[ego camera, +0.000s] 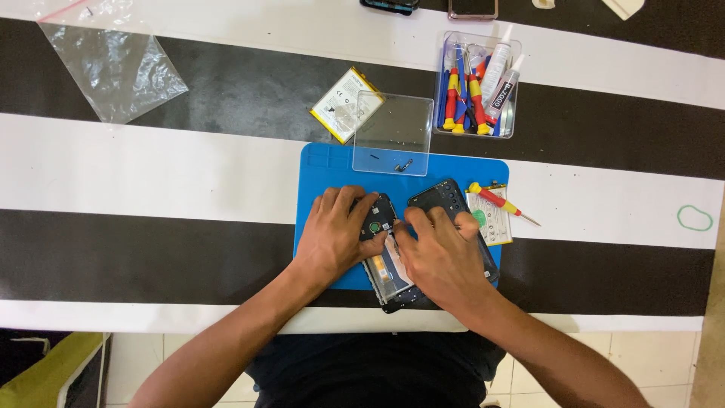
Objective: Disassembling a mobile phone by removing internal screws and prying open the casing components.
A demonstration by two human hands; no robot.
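Both hands, left hand (336, 234) and right hand (442, 253), press fingertips onto the opened phone (387, 253) on the blue mat (325, 162); light, rigid, probably fragile inside, best gripped by its edges

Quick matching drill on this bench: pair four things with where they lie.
1. clear square plastic lid
2. red-and-yellow screwdriver
3. clear plastic bag
4. opened dark phone

a. far left of the striped table
b. under both hands
c. on the blue mat's far edge, holding small screws
d. right of the hands, across a white battery

Pairs: 1-c, 2-d, 3-a, 4-b
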